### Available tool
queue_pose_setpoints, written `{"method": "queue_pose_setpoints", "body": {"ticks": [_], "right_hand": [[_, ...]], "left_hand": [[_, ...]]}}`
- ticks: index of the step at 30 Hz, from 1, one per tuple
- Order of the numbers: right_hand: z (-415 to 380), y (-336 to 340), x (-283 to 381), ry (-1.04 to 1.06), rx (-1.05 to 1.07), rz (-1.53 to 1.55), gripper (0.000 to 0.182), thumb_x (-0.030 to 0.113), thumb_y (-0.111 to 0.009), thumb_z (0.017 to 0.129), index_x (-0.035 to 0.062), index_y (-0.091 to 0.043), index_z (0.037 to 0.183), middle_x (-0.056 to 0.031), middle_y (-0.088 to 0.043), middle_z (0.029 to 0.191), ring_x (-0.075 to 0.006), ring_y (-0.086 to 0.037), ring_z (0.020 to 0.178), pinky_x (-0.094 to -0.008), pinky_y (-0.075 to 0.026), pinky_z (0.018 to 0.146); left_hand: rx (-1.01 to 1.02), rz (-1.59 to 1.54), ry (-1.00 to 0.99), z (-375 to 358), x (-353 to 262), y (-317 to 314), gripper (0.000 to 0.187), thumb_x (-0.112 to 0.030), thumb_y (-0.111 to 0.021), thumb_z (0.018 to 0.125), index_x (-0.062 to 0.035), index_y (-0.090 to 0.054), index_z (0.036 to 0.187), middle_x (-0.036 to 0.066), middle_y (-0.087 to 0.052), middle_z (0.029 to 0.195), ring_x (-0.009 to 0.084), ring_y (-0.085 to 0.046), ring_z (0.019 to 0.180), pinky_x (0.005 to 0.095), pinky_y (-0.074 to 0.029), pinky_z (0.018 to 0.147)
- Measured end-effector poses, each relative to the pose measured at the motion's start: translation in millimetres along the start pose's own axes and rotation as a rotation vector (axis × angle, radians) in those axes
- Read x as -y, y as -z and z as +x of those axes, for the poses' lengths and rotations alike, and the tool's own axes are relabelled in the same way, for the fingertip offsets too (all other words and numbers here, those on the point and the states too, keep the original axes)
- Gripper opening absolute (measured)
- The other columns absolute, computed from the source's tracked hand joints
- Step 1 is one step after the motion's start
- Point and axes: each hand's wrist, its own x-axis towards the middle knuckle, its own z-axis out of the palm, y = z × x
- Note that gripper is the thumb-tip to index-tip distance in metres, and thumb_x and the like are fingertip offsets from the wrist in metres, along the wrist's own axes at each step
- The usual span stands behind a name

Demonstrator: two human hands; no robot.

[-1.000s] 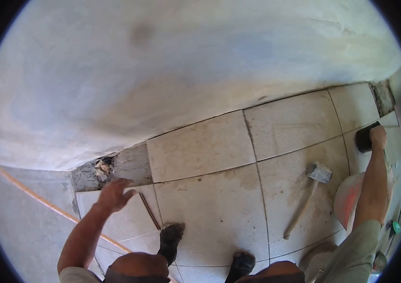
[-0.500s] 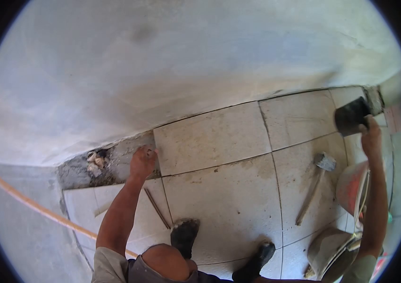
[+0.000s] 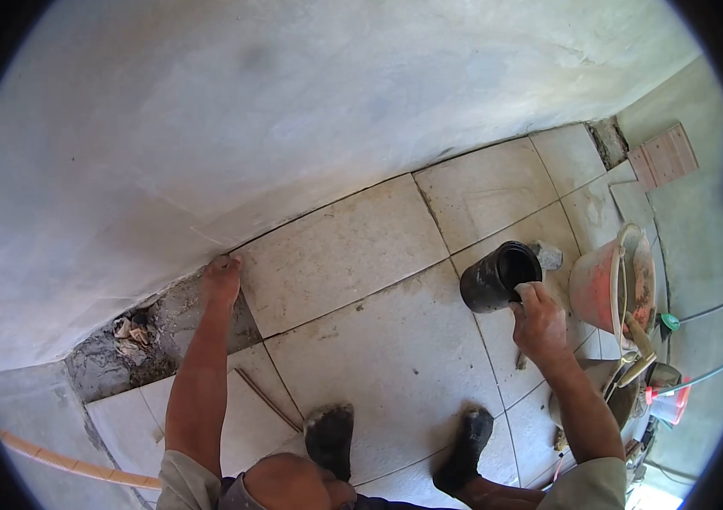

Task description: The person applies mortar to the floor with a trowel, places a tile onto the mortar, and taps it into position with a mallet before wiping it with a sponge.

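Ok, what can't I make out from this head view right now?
- Inside of the black cylindrical cup in the right hand: too dark to tell contents.
- Grey-headed hammer: mostly hidden behind the cup and hand.
- Left hand fingertips: pressed at the wall base, grip unclear.
- Orange bucket contents: hidden by its wall and the trowel.
- Items at the lower right: cut by the lens edge.

1 black cup, 1 orange bucket, 2 hands, 2 shoes, 1 hammer, 1 orange hose
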Motion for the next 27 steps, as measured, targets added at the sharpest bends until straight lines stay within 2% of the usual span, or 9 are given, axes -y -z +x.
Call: {"method": "queue_pose_setpoints", "body": {"ticks": [4,6,9,13,16,18,21,24,27], "right_hand": [[-10,-10,-5,-0.013,-0.077,-0.059,0.024,0.007,-0.063,0.078,0.0036,-0.054,0.100,-0.0136,-0.057,0.093,-0.0338,-0.060,0.081,-0.0412,-0.050,0.067],[-13,-14,-11,-0.025,-0.076,-0.083,0.024,0.008,-0.063,0.077,0.0035,-0.054,0.100,-0.0133,-0.057,0.092,-0.0336,-0.060,0.080,-0.0410,-0.050,0.066],[-19,-21,-18,-0.018,-0.070,-0.098,0.023,0.007,-0.063,0.078,0.0037,-0.053,0.099,-0.0131,-0.056,0.092,-0.0335,-0.060,0.079,-0.0412,-0.050,0.066],[-28,-23,-19,-0.092,-0.014,-0.090,0.021,0.008,-0.063,0.078,0.0044,-0.053,0.096,-0.0129,-0.055,0.089,-0.0336,-0.060,0.078,-0.0417,-0.049,0.064],[-30,-21,-17,-0.147,0.052,-0.089,0.020,0.010,-0.063,0.079,0.0047,-0.053,0.095,-0.0130,-0.054,0.087,-0.0340,-0.061,0.078,-0.0426,-0.049,0.064],[-30,-20,-15,-0.165,0.087,-0.085,0.020,0.010,-0.063,0.079,0.0048,-0.053,0.095,-0.0130,-0.053,0.086,-0.0343,-0.061,0.078,-0.0431,-0.049,0.064],[-27,-18,-13,-0.159,0.113,-0.091,0.020,0.011,-0.063,0.080,0.0048,-0.052,0.096,-0.0132,-0.053,0.087,-0.0349,-0.061,0.079,-0.0442,-0.049,0.065],[-27,-17,-13,-0.178,0.132,-0.107,0.020,0.011,-0.063,0.080,0.0050,-0.052,0.096,-0.0135,-0.054,0.090,-0.0359,-0.060,0.081,-0.0455,-0.049,0.067],[-27,-17,-13,-0.208,0.157,-0.093,0.020,0.013,-0.062,0.082,0.0054,-0.052,0.097,-0.0140,-0.054,0.092,-0.0369,-0.060,0.082,-0.0468,-0.049,0.068]], "left_hand": [[-0.079,-0.194,0.051,12,7,-13,0.039,-0.035,-0.061,0.085,0.0034,-0.065,0.089,0.018,-0.066,0.093,0.0329,-0.061,0.087,0.0412,-0.044,0.081],[-0.027,-0.347,0.128,10,0,-8,0.036,-0.032,-0.065,0.084,0.0035,-0.065,0.085,0.015,-0.066,0.089,0.0271,-0.060,0.083,0.0377,-0.044,0.079],[-0.055,-0.380,0.152,13,5,-7,0.033,-0.031,-0.069,0.082,0.0026,-0.066,0.083,0.011,-0.066,0.088,0.0218,-0.058,0.083,0.0361,-0.043,0.078],[-0.052,-0.519,0.094,10,15,-4,0.031,-0.031,-0.069,0.082,-0.0002,-0.067,0.084,0.009,-0.065,0.088,0.0202,-0.058,0.084,0.0364,-0.043,0.078],[-0.064,-0.526,0.158,3,3,2,0.035,-0.032,-0.068,0.083,0.0002,-0.066,0.096,0.009,-0.064,0.097,0.0207,-0.057,0.091,0.0362,-0.042,0.084],[-0.146,-0.692,0.277,-3,-9,3,0.044,-0.034,-0.065,0.085,0.0015,-0.061,0.111,0.012,-0.061,0.112,0.0232,-0.054,0.101,0.0361,-0.040,0.091],[-0.239,-0.819,0.411,-18,-42,7,0.051,-0.033,-0.061,0.087,0.0034,-0.055,0.121,0.014,-0.055,0.125,0.0255,-0.051,0.108,0.0373,-0.037,0.096],[-0.380,-0.866,0.351,-15,-42,-7,0.047,-0.031,-0.059,0.087,0.0039,-0.057,0.118,0.015,-0.057,0.124,0.0274,-0.052,0.107,0.0374,-0.037,0.096],[-0.380,-0.955,0.256,-12,-37,-11,0.045,-0.027,-0.059,0.086,0.0047,-0.058,0.118,0.015,-0.059,0.121,0.0254,-0.054,0.105,0.0354,-0.038,0.094]]}}
